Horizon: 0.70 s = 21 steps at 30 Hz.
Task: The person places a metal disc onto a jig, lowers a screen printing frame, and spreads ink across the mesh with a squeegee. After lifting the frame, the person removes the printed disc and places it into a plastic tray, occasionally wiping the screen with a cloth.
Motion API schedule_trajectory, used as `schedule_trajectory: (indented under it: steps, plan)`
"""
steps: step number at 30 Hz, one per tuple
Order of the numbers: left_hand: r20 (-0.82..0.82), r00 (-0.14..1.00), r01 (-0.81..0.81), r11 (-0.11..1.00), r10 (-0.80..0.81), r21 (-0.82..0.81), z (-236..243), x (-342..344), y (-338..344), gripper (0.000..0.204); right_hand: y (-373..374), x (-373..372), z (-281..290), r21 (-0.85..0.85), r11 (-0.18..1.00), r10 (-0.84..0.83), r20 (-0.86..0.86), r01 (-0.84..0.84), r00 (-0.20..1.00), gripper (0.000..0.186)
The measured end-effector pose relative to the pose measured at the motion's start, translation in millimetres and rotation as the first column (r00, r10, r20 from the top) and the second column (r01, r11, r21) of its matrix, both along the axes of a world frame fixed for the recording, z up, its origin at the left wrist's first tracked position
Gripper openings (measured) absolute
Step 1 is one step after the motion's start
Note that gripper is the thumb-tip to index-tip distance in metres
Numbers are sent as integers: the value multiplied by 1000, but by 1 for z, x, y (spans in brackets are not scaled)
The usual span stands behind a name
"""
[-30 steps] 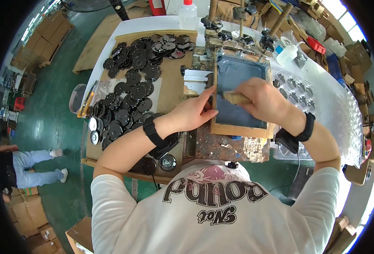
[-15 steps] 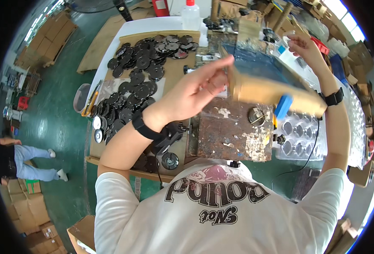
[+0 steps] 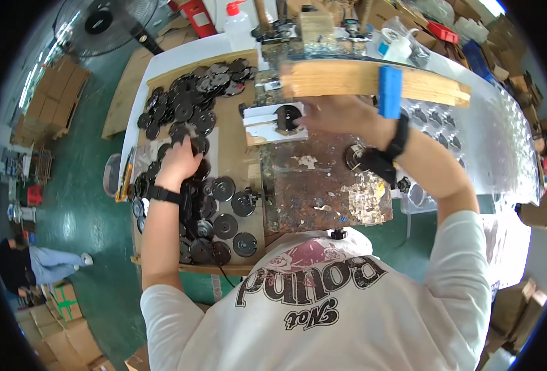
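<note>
My left hand point(image 3: 183, 163) reaches down over a pile of black discs point(image 3: 190, 110), its fingers apart and touching the discs below. No lifted disc shows in it. My right hand point(image 3: 341, 116), slightly blurred, is at a single black disc point(image 3: 288, 117) on a small white fixture point(image 3: 261, 127). Its fingertips close on that disc's right edge. Above my right hand, a wooden frame point(image 3: 335, 79) is raised and seen edge-on, with a blue strip point(image 3: 390, 91) over its near bar. The frame hides part of the bench behind it.
The fixture stands by a stained brown board point(image 3: 314, 185). Clear plastic trays point(image 3: 431, 120) lie to the right. A red-capped bottle point(image 3: 237, 25) and a fan point(image 3: 100, 21) stand at the far left. Another person point(image 3: 44, 263) is off at the left.
The wooden frame has tilted up, away from me. My left hand has left it and moved left to the discs. My right hand has come in from the far right to the fixture.
</note>
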<state>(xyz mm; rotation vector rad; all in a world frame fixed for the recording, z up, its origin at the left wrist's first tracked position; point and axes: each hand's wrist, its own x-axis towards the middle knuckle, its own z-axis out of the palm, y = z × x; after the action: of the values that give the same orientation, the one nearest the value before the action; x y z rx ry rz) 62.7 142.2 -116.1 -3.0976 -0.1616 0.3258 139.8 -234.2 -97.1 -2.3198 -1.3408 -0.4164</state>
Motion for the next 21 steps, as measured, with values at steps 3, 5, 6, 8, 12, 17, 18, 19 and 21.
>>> schedule_trajectory:
  steps: [3,5,6,8,12,17,18,19,21]
  plan:
    - [27,994,102,994,-103,36,-9,-4,-3,65,52,-2,-9,-77,994,-78,-46,74,996,49]
    - [51,992,118,993,-118,5,-6,-4,-9,62,65,0,-12,-145,976,-154,83,164,985,43]
    - [77,991,113,994,-112,-7,-5,-5,-12,59,68,2,-12,-132,978,-127,240,162,962,42]
    - [92,984,158,984,-150,-85,-1,-4,-14,57,58,4,-10,-131,970,-213,-53,205,976,33]
    - [160,971,219,933,-179,-285,-2,6,-9,50,19,3,0,-26,960,-273,-320,280,907,33]
    - [62,998,25,697,28,-716,1,12,-4,30,-68,10,0,9,956,-272,-356,294,894,26]
    - [24,999,-8,651,40,-759,6,10,-5,28,-81,17,-3,37,934,-328,-306,355,894,24]
    - [44,998,10,638,38,-770,10,9,-7,30,-98,22,-6,63,908,-380,-295,415,877,22]
    - [36,998,5,525,49,-851,22,7,-16,32,-132,32,-9,79,844,-488,-295,530,821,21]
